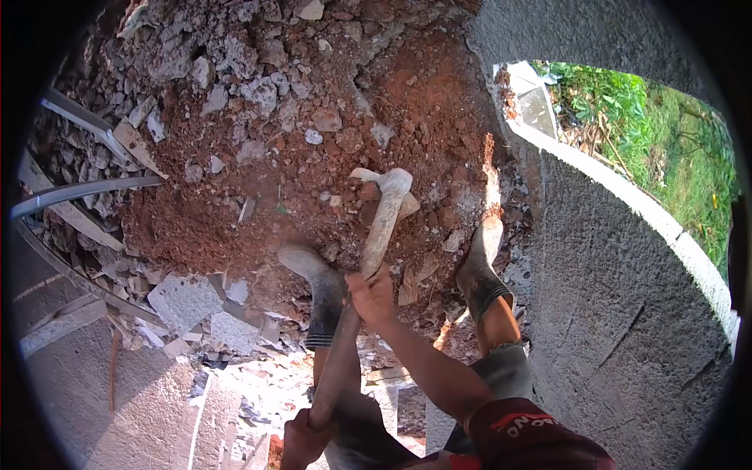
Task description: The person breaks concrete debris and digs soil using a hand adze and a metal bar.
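**Both hands clamped on the hoe; head set in the red soil just above frame centre.**

I logged the right hand at mid-frame with its fingers closed tight around the wooden shaft of the hoe. The left hand, at the bottom edge, had its fingers wrapped shut on the shaft's lower end. The hoe ran diagonally from bottom centre up to its pale head, which rested on the red soil. One rubber boot stood just left of the shaft and the other boot to its right. Broken concrete rubble lay at lower left, a curved grey pipe at the left edge, a grey wall at right, and grass at upper right.
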`<state>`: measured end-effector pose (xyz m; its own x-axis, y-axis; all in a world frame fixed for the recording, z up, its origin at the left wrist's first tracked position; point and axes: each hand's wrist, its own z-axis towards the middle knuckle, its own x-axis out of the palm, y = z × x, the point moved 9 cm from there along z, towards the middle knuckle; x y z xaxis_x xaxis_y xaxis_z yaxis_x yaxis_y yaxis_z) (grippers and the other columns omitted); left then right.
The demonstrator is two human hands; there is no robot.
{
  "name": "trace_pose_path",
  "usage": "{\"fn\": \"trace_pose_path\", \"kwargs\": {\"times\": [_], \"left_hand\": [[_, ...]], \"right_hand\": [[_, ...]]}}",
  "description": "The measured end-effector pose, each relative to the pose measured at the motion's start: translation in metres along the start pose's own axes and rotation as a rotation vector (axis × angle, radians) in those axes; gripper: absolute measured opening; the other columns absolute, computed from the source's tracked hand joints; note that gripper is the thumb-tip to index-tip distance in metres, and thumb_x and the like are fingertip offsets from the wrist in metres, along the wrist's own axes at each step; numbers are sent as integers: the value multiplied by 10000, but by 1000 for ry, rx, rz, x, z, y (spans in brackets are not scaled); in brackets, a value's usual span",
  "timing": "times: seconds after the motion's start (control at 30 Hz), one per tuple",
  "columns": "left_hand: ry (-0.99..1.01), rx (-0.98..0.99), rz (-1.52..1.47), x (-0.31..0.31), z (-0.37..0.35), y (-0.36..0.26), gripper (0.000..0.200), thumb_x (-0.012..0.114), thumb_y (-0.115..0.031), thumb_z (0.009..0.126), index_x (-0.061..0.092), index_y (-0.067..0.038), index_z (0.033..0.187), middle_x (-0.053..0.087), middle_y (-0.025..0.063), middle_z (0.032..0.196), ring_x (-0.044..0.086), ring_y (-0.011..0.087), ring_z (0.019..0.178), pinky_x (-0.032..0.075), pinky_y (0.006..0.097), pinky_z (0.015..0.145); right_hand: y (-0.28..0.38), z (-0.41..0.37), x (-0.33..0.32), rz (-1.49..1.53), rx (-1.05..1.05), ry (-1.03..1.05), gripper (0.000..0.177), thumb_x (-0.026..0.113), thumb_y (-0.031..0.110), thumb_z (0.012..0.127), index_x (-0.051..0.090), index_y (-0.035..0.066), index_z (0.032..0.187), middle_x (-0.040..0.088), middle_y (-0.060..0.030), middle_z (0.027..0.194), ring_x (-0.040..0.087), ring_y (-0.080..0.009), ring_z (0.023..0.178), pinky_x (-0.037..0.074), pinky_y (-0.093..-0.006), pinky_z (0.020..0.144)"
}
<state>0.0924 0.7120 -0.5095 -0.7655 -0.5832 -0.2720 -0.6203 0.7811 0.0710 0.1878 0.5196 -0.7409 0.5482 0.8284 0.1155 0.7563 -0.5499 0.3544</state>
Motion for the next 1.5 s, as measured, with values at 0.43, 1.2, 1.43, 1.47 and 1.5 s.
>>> {"fn": "trace_pose_path", "kwargs": {"times": [0.43,1.2,1.43,1.47,1.5], "left_hand": [[-419,513,-434,60,160,-159,372,812,-239,700,592,-1,883,639,178,656,680,252,592,526,368,538],[369,-129,-683,227,69,-222,436,733,-326,782,577,48,943,622,120,658,607,167,528,461,326,471],[-77,-132,22,34,-64,38,410,824,-225,659,609,63,856,616,110,622,612,185,535,482,334,505],[-311,24,-25,18,-92,110,350,800,-193,651,595,51,796,602,138,597,609,220,510,480,364,497],[-272,-169,-89,10,-124,182,539,843,-367,661,626,48,928,679,182,750,624,211,585,497,356,503]], "right_hand": [[250,53,30,-280,-716,191,415,654,165,825,415,-21,1110,587,-107,845,575,-135,573,509,-274,488],[91,217,-176,-671,-224,337,541,727,218,783,489,-53,1186,638,-117,1004,590,-171,920,476,-314,776],[-40,-54,-4,-148,-13,117,583,683,223,834,347,-40,1232,568,-93,823,569,-161,744,465,-320,635],[-56,-95,33,-153,105,268,592,674,217,852,315,-27,1254,561,-88,827,564,-155,733,457,-313,613],[-71,-138,70,-174,220,421,603,665,211,870,282,-15,1277,554,-84,830,558,-149,721,448,-306,592]]}}
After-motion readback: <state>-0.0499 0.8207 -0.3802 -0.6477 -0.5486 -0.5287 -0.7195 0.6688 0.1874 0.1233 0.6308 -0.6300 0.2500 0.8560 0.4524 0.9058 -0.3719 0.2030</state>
